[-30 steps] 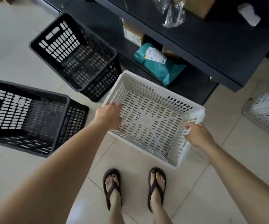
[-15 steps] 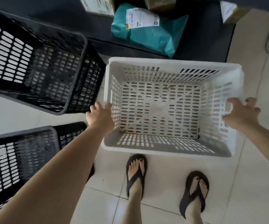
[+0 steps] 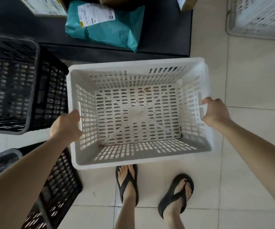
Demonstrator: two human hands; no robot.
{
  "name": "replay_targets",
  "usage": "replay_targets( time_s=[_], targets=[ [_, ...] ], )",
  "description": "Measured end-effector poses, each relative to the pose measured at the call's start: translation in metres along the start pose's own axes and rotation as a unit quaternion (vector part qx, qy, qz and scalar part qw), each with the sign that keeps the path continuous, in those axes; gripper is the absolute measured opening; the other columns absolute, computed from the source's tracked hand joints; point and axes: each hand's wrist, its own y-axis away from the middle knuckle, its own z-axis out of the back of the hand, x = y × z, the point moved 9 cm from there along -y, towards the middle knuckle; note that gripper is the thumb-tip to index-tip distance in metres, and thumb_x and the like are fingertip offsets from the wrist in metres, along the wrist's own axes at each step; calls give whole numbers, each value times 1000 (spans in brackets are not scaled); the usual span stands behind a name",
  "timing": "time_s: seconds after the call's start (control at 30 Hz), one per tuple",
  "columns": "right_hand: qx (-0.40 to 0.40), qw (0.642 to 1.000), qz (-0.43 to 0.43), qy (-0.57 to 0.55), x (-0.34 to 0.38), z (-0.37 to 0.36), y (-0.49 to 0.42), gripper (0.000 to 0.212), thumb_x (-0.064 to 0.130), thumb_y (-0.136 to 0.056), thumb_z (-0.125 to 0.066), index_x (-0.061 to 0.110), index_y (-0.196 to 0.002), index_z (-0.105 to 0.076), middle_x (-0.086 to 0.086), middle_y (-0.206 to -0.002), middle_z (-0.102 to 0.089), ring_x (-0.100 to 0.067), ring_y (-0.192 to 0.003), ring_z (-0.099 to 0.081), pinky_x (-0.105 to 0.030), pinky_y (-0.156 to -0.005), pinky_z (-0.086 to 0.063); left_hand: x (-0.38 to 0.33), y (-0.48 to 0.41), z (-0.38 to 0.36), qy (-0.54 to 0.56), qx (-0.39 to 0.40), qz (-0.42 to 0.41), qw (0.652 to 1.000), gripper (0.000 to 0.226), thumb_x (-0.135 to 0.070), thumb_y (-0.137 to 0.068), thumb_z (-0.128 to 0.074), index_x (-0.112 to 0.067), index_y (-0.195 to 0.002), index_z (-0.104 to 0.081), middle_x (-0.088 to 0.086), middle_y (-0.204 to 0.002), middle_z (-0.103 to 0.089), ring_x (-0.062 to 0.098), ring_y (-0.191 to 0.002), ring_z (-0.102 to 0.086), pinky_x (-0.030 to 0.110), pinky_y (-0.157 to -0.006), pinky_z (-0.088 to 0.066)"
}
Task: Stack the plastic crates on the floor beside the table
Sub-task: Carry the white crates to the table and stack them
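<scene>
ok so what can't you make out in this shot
Head view:
- Teal mailer label: print too small.
- Second white crate: cut off by the top-right edge, blurred.
- Nearer black crate: partly hidden by the left forearm, cut by the frame edge.
- Left hand: fingers hidden by its own back and the held white crate rim.

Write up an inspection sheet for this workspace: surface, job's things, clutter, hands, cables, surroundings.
Surface: pale tiled floor.
Job's things: white crate held at both short sides; upper black crate close on its left; lower black crate nearer the person; second white crate far right, blurred.
Clutter: teal parcel and cardboard box on the dark shelf.
Hands: left hand grips the left wall; right hand grips the right wall.
Cables: nothing seen.
Surroundings: person's feet in black sandals.
</scene>
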Motion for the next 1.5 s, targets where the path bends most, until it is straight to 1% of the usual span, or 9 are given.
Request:
replay_targets(
  time_s=[0.23, 0.37, 0.43, 0.63, 0.77, 1.0, 1.17, 1.33, 1.5],
  targets=[
    [1, 999, 0, -46, -58, 7, 33, 57, -12, -78, -57, 16, -127, -54, -16, -123, -50, -34, -116, -50, -36, -88, -51, -22, 44, 15, -12, -3, -5, 1000, 32, 2, -72, -58, -25, -88, -51, 4, -92, -59, 21, -67, -52, 22, -45, -32],
    [13, 998, -19, -59, -111, 26, 60, 58, -13, -77, -52, 18, -127, -54, -13, -120, -51, -33, -113, -52, -35, -85, -51, -61, 86, 33, -18, 13, -31, 999, 31, 3, -73, -58, -23, -88, -50, -2, -73, -48, 19, -62, -50, 22, -43, -32],
    [17, 998, -22, -61, -138, 45, 74, 58, -10, -77, -54, 18, -127, -53, -13, -119, -51, -33, -112, -52, -33, -84, -48, -86, 111, 46, -20, 15, -51, 998, 32, 5, -73, -57, -21, -90, -50, 1, -75, -51, 21, -65, -52, 23, -43, -31],
    [16, 996, -43, -75, -216, 131, 107, 59, -12, -77, -49, 15, -129, -51, -16, -123, -50, -34, -110, -55, -35, -82, -50, -167, 183, 105, -3, -6, -92, 996, 33, 6, -71, -52, -20, -91, -52, -2, -71, -48, 19, -62, -51, 22, -46, -36],
    [0, 994, -54, -90, -269, 194, 121, 60, -14, -79, -48, 16, -131, -49, -15, -128, -49, -32, -113, -55, -36, -87, -52, -225, 226, 146, -3, -22, -126, 992, 30, 6, -72, -51, -19, -88, -53, 1, -80, -55, 21, -72, -56, 30, -63, -49],
    [-49, 993, -71, -85, -359, 296, 117, 52, -12, -83, -40, 19, -123, -52, -12, -117, -51, -30, -101, -58, -34, -78, -50, -325, 277, 190, 10, -3, -139, 990, 32, 6, -72, -50, -24, -73, -42, -5, -76, -47, 16, -69, -51, 24, -54, -39],
    [-60, 990, -95, -89, -418, 358, 91, 50, -8, -83, -38, 23, -117, -54, -9, -116, -54, -26, -105, -58, -31, -83, -50, -398, 289, 210, 24, 30, -158, 987, 36, 6, -69, -52, -27, -67, -38, -6, -77, -48, 14, -68, -50, 22, -53, -39],
    [-36, 991, -101, -83, -461, 423, 51, 46, -8, -84, -39, 26, -111, -52, -7, -120, -53, -22, -100, -57, -26, -76, -46, -482, 282, 244, -11, 54, -192, 980, 35, 2, -67, -53, -29, -64, -35, -9, -70, -44, 16, -71, -49, 22, -55, -35],
    [-16, 989, -99, -111, -486, 504, -8, 43, -11, -81, -37, 26, -98, -50, -4, -109, -48, -15, -74, -49, -20, -49, -33, -573, 262, 298, -27, 40, -215, 975, 34, -1, -70, -54, -29, -64, -35, -9, -71, -44, 16, -75, -49, 23, -61, -36]
  ],
)
